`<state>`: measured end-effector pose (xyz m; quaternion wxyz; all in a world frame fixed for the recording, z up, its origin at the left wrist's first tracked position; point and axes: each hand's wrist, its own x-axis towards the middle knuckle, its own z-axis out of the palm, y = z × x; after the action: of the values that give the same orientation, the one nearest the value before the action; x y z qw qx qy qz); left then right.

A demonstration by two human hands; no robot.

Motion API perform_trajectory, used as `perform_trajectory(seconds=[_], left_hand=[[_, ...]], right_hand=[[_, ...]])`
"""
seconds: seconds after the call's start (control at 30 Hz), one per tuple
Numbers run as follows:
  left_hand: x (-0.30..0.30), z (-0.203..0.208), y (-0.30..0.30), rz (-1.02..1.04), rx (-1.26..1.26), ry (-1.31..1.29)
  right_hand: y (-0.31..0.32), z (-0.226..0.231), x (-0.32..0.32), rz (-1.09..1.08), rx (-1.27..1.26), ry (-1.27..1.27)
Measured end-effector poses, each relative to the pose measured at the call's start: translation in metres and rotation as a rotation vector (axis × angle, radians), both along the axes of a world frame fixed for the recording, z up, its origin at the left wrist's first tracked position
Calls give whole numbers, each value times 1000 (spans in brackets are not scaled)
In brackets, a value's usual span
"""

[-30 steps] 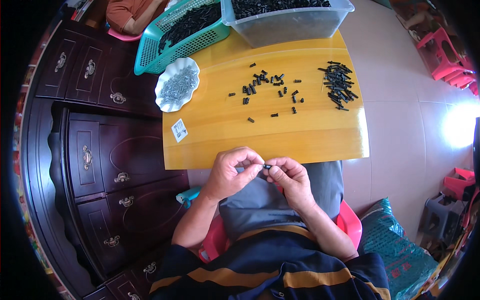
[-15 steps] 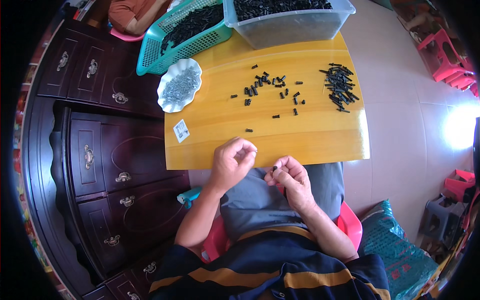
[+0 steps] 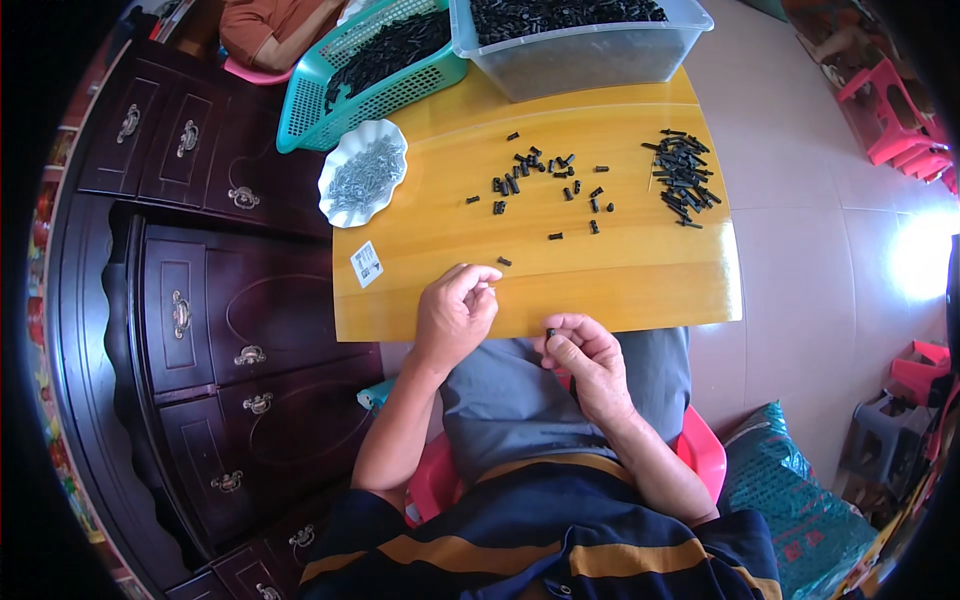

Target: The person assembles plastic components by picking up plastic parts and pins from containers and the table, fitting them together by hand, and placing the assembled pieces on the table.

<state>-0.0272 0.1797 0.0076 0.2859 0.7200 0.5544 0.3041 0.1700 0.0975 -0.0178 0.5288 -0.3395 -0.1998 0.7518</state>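
Note:
Over the table's near edge, my left hand (image 3: 455, 312) has its fingers curled and closed. What it holds, if anything, is hidden or too small to name. Just beyond its fingertips lies a short black plastic piece (image 3: 504, 261). My right hand (image 3: 592, 368), above my lap, pinches a small black plastic piece (image 3: 550, 333) between thumb and fingers. Several similar short black pieces (image 3: 513, 184) are scattered across the middle of the table. To the right, a heap of longer black pieces (image 3: 683, 175) lies near the table's edge. A white scalloped dish (image 3: 330, 207) holds small, silvery metal parts (image 3: 365, 173).
A green basket (image 3: 370, 118) and a clear plastic tub (image 3: 600, 68), both full of black pieces, stand along the far side of the yellow table (image 3: 450, 250). A white label (image 3: 366, 264) lies at left. Dark drawers (image 3: 270, 290) flank the table. Another person's arm (image 3: 292, 45) shows at far left.
My left hand has moved slightly left and away from me, toward the nearest black piece. The right hand stays almost in place, still pinching its piece.

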Motion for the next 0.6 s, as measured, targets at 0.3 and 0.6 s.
perform_trajectory(seconds=[0.3,0.6], left_hand=[[-1,3,-6,0,-38,-56],[0,11,-19,-13,-204,-192]], right_hand=[[0,-1,-1,-2,-27,61],[-2,0,-3,-33,33,9]])
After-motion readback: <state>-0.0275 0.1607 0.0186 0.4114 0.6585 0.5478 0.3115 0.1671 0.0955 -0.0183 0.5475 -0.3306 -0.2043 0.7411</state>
